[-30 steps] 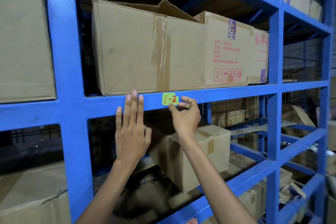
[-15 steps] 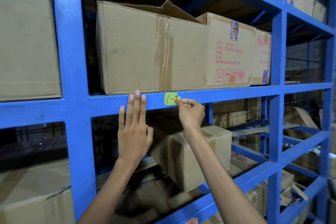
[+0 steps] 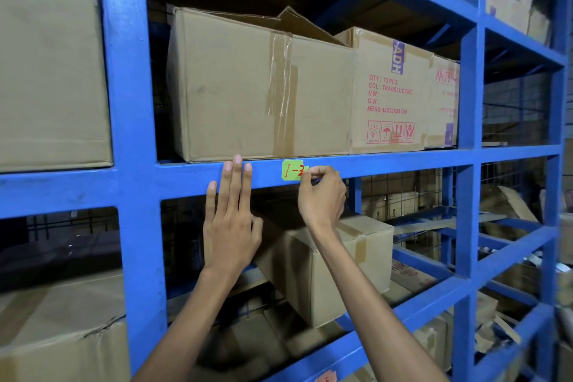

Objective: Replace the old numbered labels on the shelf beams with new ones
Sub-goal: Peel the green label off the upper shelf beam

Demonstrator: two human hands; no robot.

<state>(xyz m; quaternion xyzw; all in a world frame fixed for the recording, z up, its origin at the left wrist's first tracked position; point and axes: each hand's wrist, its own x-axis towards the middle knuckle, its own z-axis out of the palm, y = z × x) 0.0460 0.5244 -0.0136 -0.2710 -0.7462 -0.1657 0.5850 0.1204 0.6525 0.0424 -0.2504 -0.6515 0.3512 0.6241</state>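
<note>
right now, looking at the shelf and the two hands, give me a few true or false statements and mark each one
1. The green label sits on the horizontal blue beam. True.
2. The left hand pinches the label. False: it lies flat on the beam, fingers straight, apart from the label.
3. The right hand has its fingertips at the label's right edge. True.
4. The label's writing is black. False: it is red.
5. The taped cardboard box stands on the shelf above the label. True.
</note>
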